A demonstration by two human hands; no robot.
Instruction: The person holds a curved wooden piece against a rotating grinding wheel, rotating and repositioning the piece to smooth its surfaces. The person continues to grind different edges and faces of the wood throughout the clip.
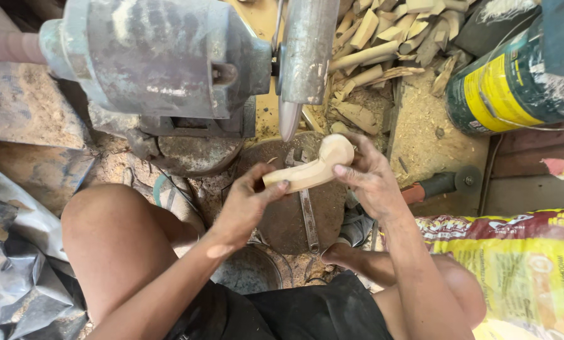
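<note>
A pale carved wooden piece (316,165), curved with a rounded knob at its far end, is held in both hands just below a grey bench grinder. My left hand (247,204) grips its near, thin end with thumb and fingers. My right hand (369,179) cups the knob end from the right, thumb on top. The grinder's motor (156,56) fills the upper left, and its guarded wheel housing (306,50) tapers to a tip right above the wood.
A metal wrench (307,211) lies on the dusty floor under the hands. Several rough wooden blanks (389,31) are heaped at the top. A green and yellow can (508,88) stands upper right, a printed yellow sack (521,264) lower right, and my bare knees at both sides.
</note>
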